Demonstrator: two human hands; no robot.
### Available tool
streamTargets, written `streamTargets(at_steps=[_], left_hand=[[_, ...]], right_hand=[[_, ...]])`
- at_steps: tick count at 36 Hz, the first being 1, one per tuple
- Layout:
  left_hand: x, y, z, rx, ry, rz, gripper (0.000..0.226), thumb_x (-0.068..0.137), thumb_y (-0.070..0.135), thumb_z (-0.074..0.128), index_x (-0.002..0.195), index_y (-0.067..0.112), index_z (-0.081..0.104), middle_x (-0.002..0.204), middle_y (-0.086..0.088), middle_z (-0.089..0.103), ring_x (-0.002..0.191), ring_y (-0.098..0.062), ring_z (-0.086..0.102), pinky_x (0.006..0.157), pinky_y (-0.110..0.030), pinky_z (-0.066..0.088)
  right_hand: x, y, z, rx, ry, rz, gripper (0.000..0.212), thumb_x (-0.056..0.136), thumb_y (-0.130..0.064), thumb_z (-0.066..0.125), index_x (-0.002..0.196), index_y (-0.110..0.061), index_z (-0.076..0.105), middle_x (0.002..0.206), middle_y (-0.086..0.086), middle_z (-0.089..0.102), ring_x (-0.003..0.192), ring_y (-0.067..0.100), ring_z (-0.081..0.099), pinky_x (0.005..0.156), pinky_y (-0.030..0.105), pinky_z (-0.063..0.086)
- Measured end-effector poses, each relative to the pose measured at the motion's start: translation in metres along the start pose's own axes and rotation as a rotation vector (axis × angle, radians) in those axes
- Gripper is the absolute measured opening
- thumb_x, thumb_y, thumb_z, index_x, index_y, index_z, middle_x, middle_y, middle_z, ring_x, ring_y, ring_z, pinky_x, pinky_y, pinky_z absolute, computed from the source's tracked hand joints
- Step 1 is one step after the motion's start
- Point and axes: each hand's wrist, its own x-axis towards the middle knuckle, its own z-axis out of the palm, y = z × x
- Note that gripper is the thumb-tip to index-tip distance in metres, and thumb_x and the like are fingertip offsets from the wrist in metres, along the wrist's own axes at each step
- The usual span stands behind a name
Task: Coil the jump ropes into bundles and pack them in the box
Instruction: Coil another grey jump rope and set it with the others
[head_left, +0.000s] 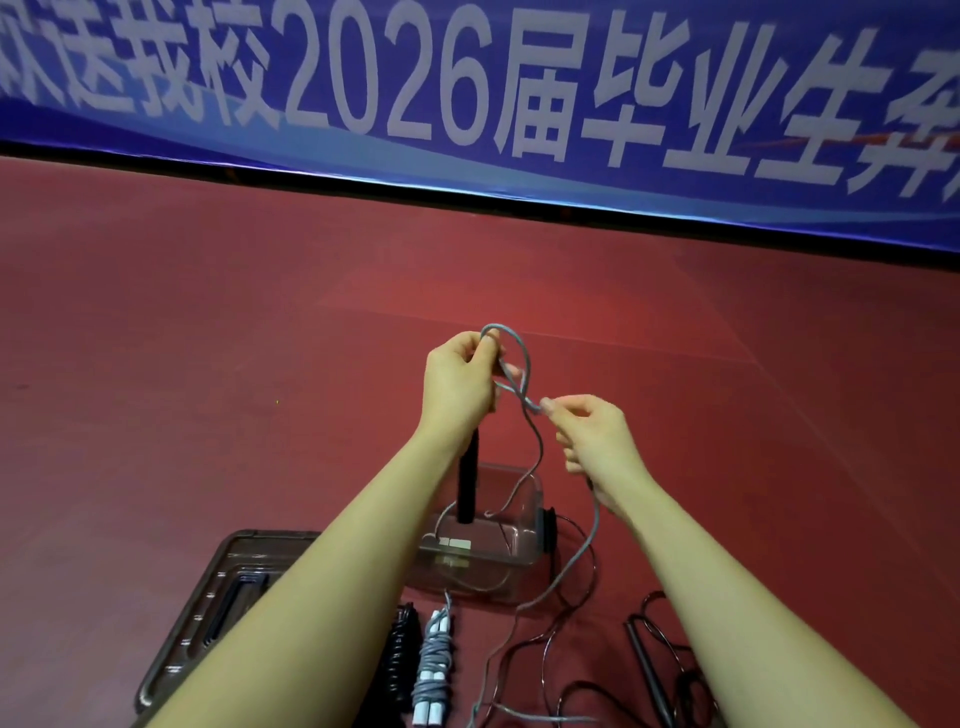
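A: Start with the big things. What's around the person?

B: A blue banner (467, 93) with white lettering runs along the far edge of a red floor (208, 338). Everything sits on that floor, not on a desk. Nearest the person is a clear plastic box (519, 525) with its lid (208, 613) laid flat to the left, presumably so the box stays open for packing.

A: And the ropes?

B: A finished grey bundle (434, 665) with white handles lies just in front of the box, beside a black coiled bundle (400, 654). A loose dark rope (660, 639) lies at the lower right, not yet coiled by the look of it. The grey rope (519, 379) being worked is up in the air between the hands, its slack trailing down past the box to the floor.

A: How is it held?

B: The left hand (460, 384) is curled round gathered loops near the top, with a black handle (467, 483) hanging below it into the box. The right hand (597, 431) pinches the rope just below, thumb and forefinger closed on the strand. I'd judge the left hand anchors the coil while the right feeds the next turn.

A: How far along?

B: Two bundles look done but none is packed yet; whether anything more than trailing rope lies in the box I can't tell. The long slack risks tangling with the dark rope.
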Motion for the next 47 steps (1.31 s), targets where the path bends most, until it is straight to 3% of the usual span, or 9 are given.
streamTargets(at_steps=[4, 7, 11, 16, 20, 28, 31, 37, 47], left_hand=[[0.000, 0.000, -0.002, 0.026, -0.001, -0.008, 0.029, 0.098, 0.019, 0.051, 0.072, 0.008, 0.058, 0.063, -0.006, 0.068, 0.032, -0.009, 0.040, 0.039, -0.016, 0.033], [0.002, -0.003, -0.003, 0.080, 0.017, -0.004, 0.029, 0.097, 0.022, 0.051, 0.073, 0.010, 0.060, 0.066, -0.003, 0.071, 0.033, -0.012, 0.037, 0.042, -0.019, 0.032], [0.006, -0.005, -0.005, 0.110, 0.063, -0.043, 0.026, 0.095, 0.020, 0.053, 0.075, 0.008, 0.064, 0.065, 0.000, 0.072, 0.030, -0.011, 0.032, 0.038, -0.016, 0.029], [0.005, -0.004, -0.004, 0.169, 0.094, -0.054, 0.022, 0.091, 0.021, 0.057, 0.071, 0.013, 0.065, 0.066, 0.001, 0.072, 0.032, -0.006, 0.035, 0.042, -0.020, 0.030], [0.004, -0.005, -0.004, 0.191, 0.124, -0.052, 0.023, 0.090, 0.019, 0.057, 0.069, 0.013, 0.064, 0.066, 0.001, 0.072, 0.031, -0.007, 0.032, 0.039, -0.017, 0.031], [0.004, -0.011, -0.001, 0.353, 0.192, 0.064, 0.029, 0.090, 0.024, 0.059, 0.060, 0.023, 0.059, 0.068, 0.000, 0.071, 0.045, -0.016, 0.049, 0.059, -0.033, 0.050], [0.004, -0.011, -0.002, 0.266, 0.111, 0.017, 0.022, 0.088, 0.027, 0.063, 0.071, 0.013, 0.064, 0.066, 0.002, 0.071, 0.039, -0.009, 0.044, 0.051, -0.026, 0.042], [0.002, -0.015, 0.000, 0.162, -0.116, -0.095, 0.017, 0.090, 0.028, 0.062, 0.096, 0.012, 0.064, 0.086, -0.003, 0.073, 0.038, -0.008, 0.037, 0.046, -0.022, 0.034], [-0.002, -0.037, 0.003, 0.595, -0.331, 0.223, 0.016, 0.079, 0.020, 0.075, 0.093, 0.015, 0.068, 0.078, 0.017, 0.062, 0.068, 0.015, 0.052, 0.061, -0.004, 0.034]], right_hand=[[-0.003, 0.006, -0.001, -0.464, 0.060, -0.273, 0.018, 0.093, -0.015, 0.055, 0.107, -0.024, 0.060, 0.056, -0.001, 0.047, 0.049, 0.011, 0.042, 0.053, 0.026, 0.037], [-0.005, 0.007, -0.004, -0.787, 0.052, -0.232, 0.027, 0.096, -0.017, 0.046, 0.105, -0.033, 0.065, 0.098, 0.000, 0.064, 0.091, 0.027, 0.061, 0.077, 0.034, 0.046], [-0.011, 0.000, -0.002, -0.956, -0.051, -0.308, 0.029, 0.091, -0.019, 0.046, 0.109, -0.036, 0.062, 0.106, -0.006, 0.041, 0.102, 0.018, 0.050, 0.081, 0.033, 0.041], [-0.015, -0.004, 0.011, -1.091, -0.107, -0.418, 0.032, 0.088, -0.054, 0.051, 0.104, -0.029, 0.062, 0.112, -0.010, 0.041, 0.105, 0.018, 0.035, 0.084, 0.036, 0.027], [-0.013, -0.002, 0.016, -1.032, -0.069, -0.404, 0.044, 0.098, -0.049, 0.037, 0.073, -0.023, 0.061, 0.099, -0.010, 0.055, 0.103, 0.020, 0.038, 0.078, 0.034, 0.017], [-0.003, 0.003, 0.007, -0.944, 0.026, -0.555, 0.022, 0.094, -0.030, 0.055, 0.097, -0.015, 0.071, 0.099, 0.000, 0.058, 0.098, 0.023, 0.050, 0.088, 0.032, 0.025], [0.000, 0.005, 0.004, -0.702, 0.079, -0.492, 0.012, 0.088, -0.019, 0.064, 0.077, -0.015, 0.062, 0.077, -0.001, 0.057, 0.076, 0.025, 0.054, 0.072, 0.034, 0.041], [0.001, -0.001, 0.000, -0.442, 0.140, -0.440, 0.034, 0.086, -0.020, 0.067, 0.060, -0.008, 0.049, 0.051, -0.007, 0.038, 0.052, 0.008, 0.033, 0.053, 0.019, 0.028], [0.009, -0.008, -0.002, -0.180, 0.167, -0.343, 0.026, 0.090, -0.021, 0.062, 0.071, -0.004, 0.062, 0.052, -0.005, 0.056, 0.055, 0.011, 0.052, 0.061, 0.030, 0.044]])
